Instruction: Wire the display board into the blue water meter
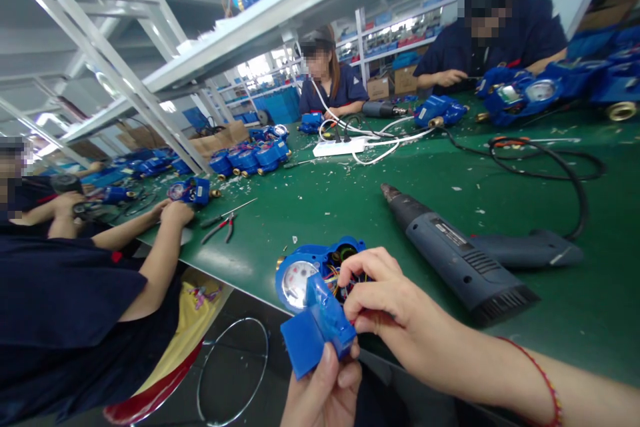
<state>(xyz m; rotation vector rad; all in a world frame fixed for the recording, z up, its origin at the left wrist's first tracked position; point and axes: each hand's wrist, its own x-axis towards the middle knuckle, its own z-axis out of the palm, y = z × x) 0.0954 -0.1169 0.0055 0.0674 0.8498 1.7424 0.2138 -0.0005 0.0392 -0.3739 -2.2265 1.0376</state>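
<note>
A blue plastic cover (313, 330) is gripped between the thumb and fingers of my left hand (327, 387), just off the table's front edge. Close against its right side is my right hand (390, 307), thumb and fingers bent into a pinch; whatever is between the fingertips is hidden. Behind the cover a blue water meter (300, 280) with a round white dial lies at the table edge. Thin coloured wires (333, 275) show in its open housing, beside my right fingers.
A heat gun (450, 247) lies on the green table (340, 207) at right, its black cable looping behind. Pliers (220, 228), a white power strip (340, 145) and several blue meters (250, 157) sit farther back. Co-workers sit left and opposite; a metal shelf (280, 33) hangs overhead.
</note>
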